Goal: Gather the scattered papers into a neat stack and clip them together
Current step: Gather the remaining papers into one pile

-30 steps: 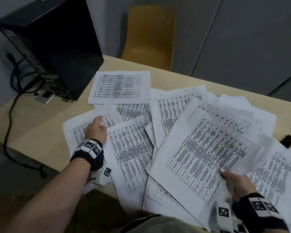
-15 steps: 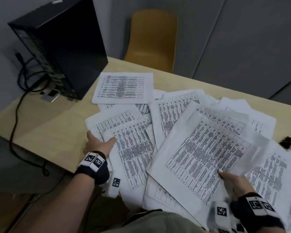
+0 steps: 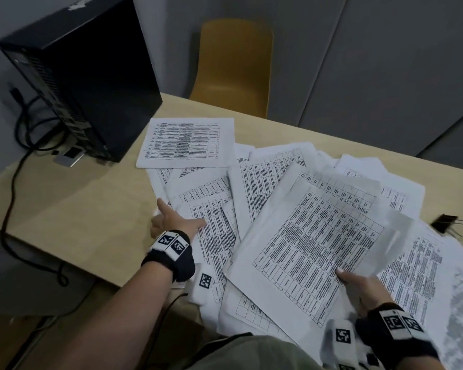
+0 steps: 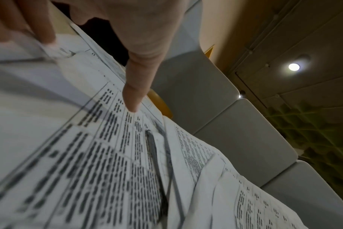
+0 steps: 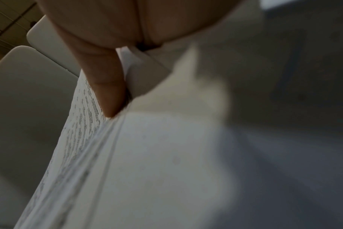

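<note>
Printed white papers (image 3: 254, 182) lie fanned and overlapping across the wooden table (image 3: 78, 209). One sheet (image 3: 187, 142) lies apart at the back left. My left hand (image 3: 171, 220) is at the left edge of the spread, index finger straight along the edge and thumb (image 4: 135, 93) flat on a printed sheet (image 4: 88, 155). My right hand (image 3: 358, 289) holds a tilted bundle of sheets (image 3: 305, 236) by its near corner, thumb (image 5: 108, 93) on top of the bundle's layered edges (image 5: 100, 155), fingers hidden beneath. A black binder clip (image 3: 445, 222) lies at the right, beside the papers.
A black computer tower (image 3: 86, 76) stands at the back left with cables (image 3: 11, 182) trailing off the table's left edge. A yellow chair (image 3: 233, 65) is behind the table, against grey wall panels. Some papers overhang the table's near edge.
My left hand came off the top of the leftmost sheets to their left edge and moved right, sliding them toward the pile. The right hand kept its hold on the bundle.
</note>
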Action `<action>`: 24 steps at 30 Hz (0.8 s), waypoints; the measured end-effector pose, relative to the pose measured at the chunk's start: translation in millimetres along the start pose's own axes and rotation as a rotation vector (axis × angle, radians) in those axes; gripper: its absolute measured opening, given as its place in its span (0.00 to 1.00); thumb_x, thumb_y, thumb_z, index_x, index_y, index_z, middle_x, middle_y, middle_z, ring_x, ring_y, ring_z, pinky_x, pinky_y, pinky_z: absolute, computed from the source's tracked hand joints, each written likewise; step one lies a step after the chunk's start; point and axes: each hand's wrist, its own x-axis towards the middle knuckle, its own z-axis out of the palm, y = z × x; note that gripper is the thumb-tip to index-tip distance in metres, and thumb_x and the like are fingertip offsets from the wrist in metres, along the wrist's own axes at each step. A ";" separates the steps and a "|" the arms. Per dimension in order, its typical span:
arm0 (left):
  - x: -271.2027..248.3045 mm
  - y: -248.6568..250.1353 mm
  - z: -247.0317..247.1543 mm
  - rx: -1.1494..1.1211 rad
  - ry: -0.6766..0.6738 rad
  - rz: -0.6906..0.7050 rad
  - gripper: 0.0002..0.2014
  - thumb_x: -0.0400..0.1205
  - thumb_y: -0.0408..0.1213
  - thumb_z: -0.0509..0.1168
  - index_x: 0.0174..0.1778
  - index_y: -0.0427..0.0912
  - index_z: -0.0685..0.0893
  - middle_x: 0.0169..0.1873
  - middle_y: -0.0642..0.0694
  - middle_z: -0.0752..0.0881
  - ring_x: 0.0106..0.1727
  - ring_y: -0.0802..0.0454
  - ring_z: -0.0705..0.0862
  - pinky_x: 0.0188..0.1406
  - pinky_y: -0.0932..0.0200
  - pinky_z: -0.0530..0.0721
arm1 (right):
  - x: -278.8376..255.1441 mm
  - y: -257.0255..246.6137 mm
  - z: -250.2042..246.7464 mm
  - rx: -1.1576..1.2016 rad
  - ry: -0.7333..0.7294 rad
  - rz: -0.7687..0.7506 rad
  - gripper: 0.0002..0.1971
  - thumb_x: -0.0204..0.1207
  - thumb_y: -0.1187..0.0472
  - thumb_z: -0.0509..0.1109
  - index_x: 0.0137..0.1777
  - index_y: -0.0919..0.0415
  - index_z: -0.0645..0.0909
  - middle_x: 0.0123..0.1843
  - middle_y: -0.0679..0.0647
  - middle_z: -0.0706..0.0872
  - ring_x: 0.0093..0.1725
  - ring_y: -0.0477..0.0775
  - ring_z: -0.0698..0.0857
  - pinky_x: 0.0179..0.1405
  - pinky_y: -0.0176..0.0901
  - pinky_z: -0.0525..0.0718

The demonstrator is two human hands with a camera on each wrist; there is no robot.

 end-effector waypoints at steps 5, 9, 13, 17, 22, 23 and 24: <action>9.8 8.2 1.2 0.118 0.017 0.058 0.67 0.58 0.48 0.82 0.81 0.53 0.36 0.77 0.37 0.53 0.77 0.34 0.57 0.77 0.38 0.60 | -2.1 -1.5 3.6 -0.034 -0.020 0.007 0.15 0.72 0.61 0.73 0.49 0.70 0.73 0.28 0.60 0.78 0.30 0.56 0.77 0.31 0.42 0.74; 23.6 9.3 -12.4 0.277 0.046 0.133 0.67 0.57 0.54 0.81 0.81 0.50 0.40 0.79 0.40 0.55 0.78 0.35 0.55 0.75 0.34 0.60 | -0.4 -2.9 6.0 -0.059 -0.030 0.009 0.13 0.72 0.62 0.73 0.49 0.70 0.74 0.34 0.62 0.79 0.35 0.59 0.79 0.39 0.47 0.78; 30.9 12.8 -12.6 0.258 -0.047 0.137 0.53 0.58 0.47 0.82 0.75 0.42 0.59 0.70 0.37 0.74 0.70 0.35 0.71 0.68 0.39 0.73 | -0.6 -4.6 5.4 -0.058 -0.060 0.026 0.11 0.72 0.63 0.72 0.46 0.69 0.74 0.33 0.62 0.78 0.33 0.59 0.78 0.34 0.46 0.77; 22.6 9.3 -3.1 0.145 -0.114 0.208 0.23 0.69 0.37 0.77 0.58 0.38 0.78 0.58 0.39 0.85 0.53 0.42 0.83 0.51 0.55 0.79 | -0.1 -4.0 3.4 -0.047 -0.060 0.044 0.13 0.70 0.60 0.74 0.42 0.67 0.74 0.29 0.60 0.76 0.33 0.61 0.76 0.37 0.49 0.77; 12.1 4.9 5.0 0.256 -0.102 0.278 0.09 0.74 0.44 0.72 0.41 0.42 0.86 0.56 0.39 0.87 0.57 0.39 0.82 0.57 0.55 0.79 | 1.7 -0.4 2.9 -0.005 -0.058 0.028 0.11 0.72 0.62 0.73 0.39 0.65 0.72 0.20 0.55 0.72 0.23 0.53 0.71 0.27 0.40 0.73; 12.1 6.9 5.8 0.291 -0.051 0.291 0.11 0.73 0.46 0.72 0.38 0.42 0.83 0.59 0.39 0.83 0.60 0.37 0.78 0.61 0.50 0.78 | 1.1 -0.8 3.5 -0.001 -0.054 0.011 0.10 0.72 0.63 0.72 0.40 0.66 0.73 0.21 0.56 0.73 0.24 0.54 0.73 0.28 0.41 0.73; 10.7 10.5 5.7 0.314 -0.033 0.278 0.12 0.73 0.47 0.72 0.39 0.41 0.81 0.63 0.39 0.78 0.63 0.36 0.74 0.66 0.46 0.75 | 2.1 0.2 3.6 -0.002 -0.046 -0.004 0.10 0.72 0.64 0.72 0.42 0.66 0.73 0.24 0.57 0.75 0.26 0.55 0.75 0.29 0.41 0.74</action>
